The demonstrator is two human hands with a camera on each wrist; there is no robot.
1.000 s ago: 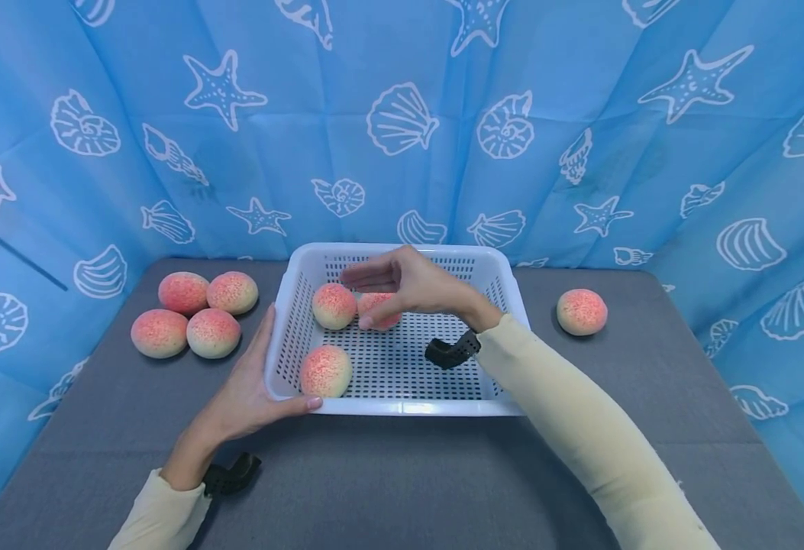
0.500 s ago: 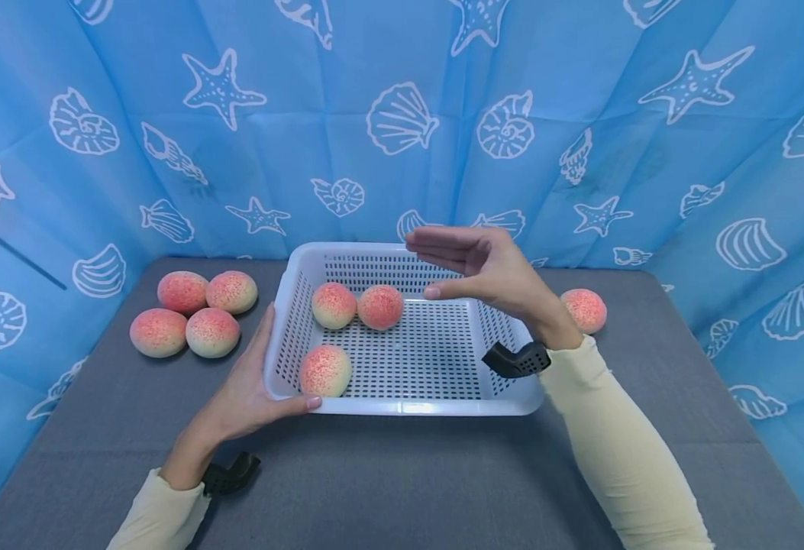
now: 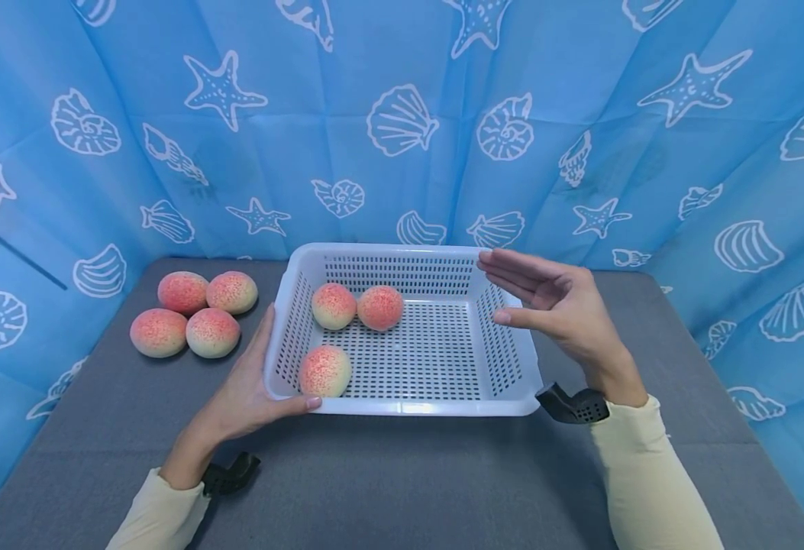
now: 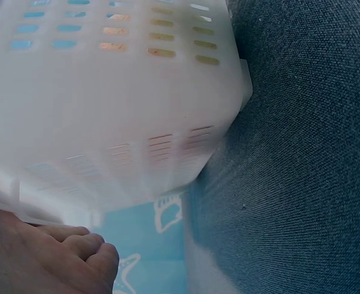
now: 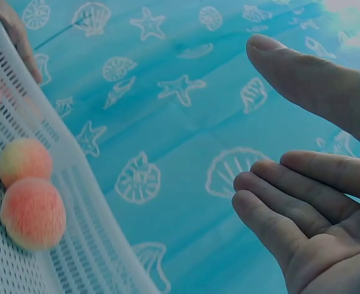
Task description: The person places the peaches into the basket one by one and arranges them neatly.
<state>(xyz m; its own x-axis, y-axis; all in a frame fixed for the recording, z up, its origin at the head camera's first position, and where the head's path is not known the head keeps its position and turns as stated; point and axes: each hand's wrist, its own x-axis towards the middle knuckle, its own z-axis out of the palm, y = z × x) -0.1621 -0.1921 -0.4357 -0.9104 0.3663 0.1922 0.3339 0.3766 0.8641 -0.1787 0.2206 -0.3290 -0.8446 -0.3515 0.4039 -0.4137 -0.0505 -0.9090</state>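
Note:
A white plastic basket (image 3: 429,408) with slotted walls stands mid-table. Inside it, toward the left, lie 3 peaches: one at the back left (image 3: 334,306), a redder one beside it (image 3: 380,308), and one at the front left (image 3: 324,371). My left hand (image 3: 247,389) holds the basket's front left corner, thumb along the front rim and fingers against the left side. Over the right rim hovers my right hand (image 3: 556,305), thumb and fingers spread apart with nothing between them, as the right wrist view confirms. It hides the lone peach on the right.
Several more peaches (image 3: 213,333) sit clustered on the grey tabletop (image 3: 402,481) left of the basket. A blue curtain (image 3: 443,183) printed with shells and starfish hangs behind and beside the table.
My right hand has withdrawn from above the peaches inside the basket, moving right to its right rim, and now covers the lone peach from view. The left hand and basket stay still.

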